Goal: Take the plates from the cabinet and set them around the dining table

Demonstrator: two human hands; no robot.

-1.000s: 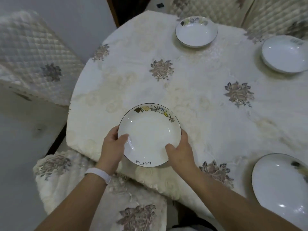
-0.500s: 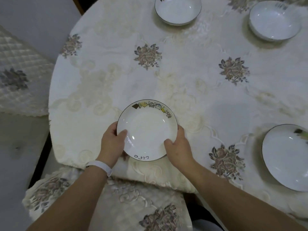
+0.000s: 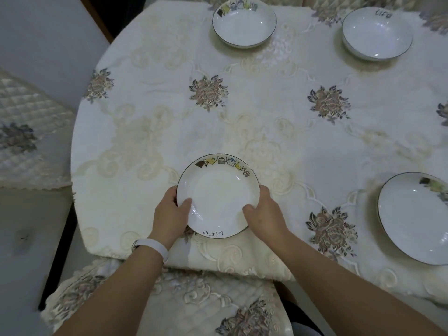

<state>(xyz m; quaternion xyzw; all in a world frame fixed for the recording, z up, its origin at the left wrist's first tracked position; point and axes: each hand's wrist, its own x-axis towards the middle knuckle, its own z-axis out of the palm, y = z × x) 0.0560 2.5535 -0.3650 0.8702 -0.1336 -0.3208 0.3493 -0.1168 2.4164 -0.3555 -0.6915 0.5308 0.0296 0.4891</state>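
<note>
A white deep plate (image 3: 218,194) with small coloured drawings on its far rim and handwriting on its near rim lies near the front edge of the round dining table (image 3: 266,122). My left hand (image 3: 171,214) grips its left rim, thumb on the inside. My right hand (image 3: 263,212) grips its right rim the same way. Three more white plates stand on the table: one at the far middle (image 3: 244,26), one at the far right (image 3: 377,33), one at the near right (image 3: 417,219).
The table wears a cream cloth embroidered with flowers. A chair with a matching cover (image 3: 184,309) stands pushed in right under my arms. Another quilted chair (image 3: 24,139) is at the left. A white band sits on my left wrist.
The view has shifted forward over the table, so the far plates show more fully. Both hands keep their hold on the plate, which has come to lie further in from the table edge.
</note>
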